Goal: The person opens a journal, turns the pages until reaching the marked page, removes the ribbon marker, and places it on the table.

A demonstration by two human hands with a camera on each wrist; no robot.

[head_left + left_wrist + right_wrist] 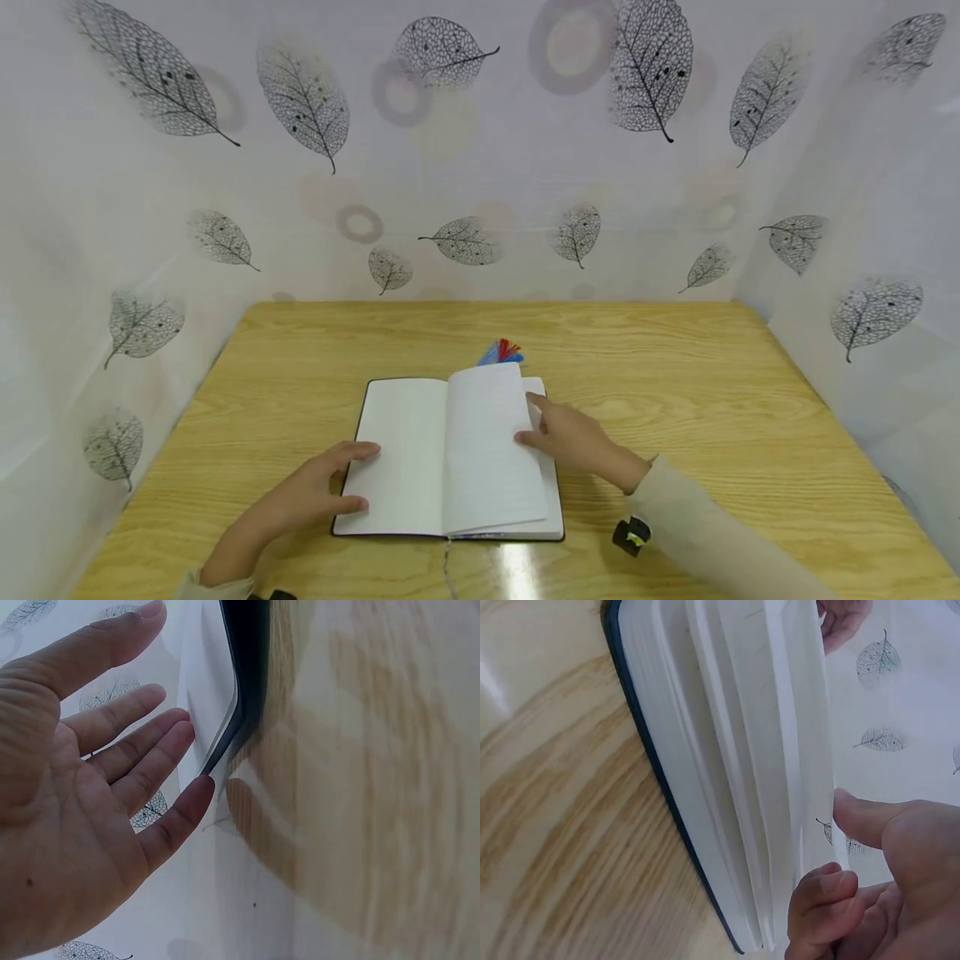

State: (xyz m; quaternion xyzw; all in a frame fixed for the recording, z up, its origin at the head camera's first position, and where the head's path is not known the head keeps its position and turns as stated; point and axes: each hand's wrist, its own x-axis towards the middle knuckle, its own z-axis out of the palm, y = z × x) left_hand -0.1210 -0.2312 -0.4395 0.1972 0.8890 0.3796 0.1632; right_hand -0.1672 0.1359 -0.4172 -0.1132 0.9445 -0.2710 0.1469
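Note:
A notebook with a dark cover [247, 660] lies open on the table, its left page [408, 458] flat. On its right half, a lifted page [491, 450] stands slightly off the stack. My right hand [573, 433] pinches the outer edge of that page; the right wrist view shows the thumb on one side of the paper [814, 735] and curled fingers [821, 904] on the other. Several pages fan apart beneath. At the notebook's left edge, my left hand [307, 492] rests with fingers spread and relaxed, its fingertips touching the edge.
Red and blue tassel threads [504, 352] stick out past the notebook's top edge. A thin ribbon [448, 567] hangs from the bottom of the spine. The wooden table [660, 358] is bordered by leaf-printed white curtains [525, 167]. A black device [632, 536] sits at my right wrist.

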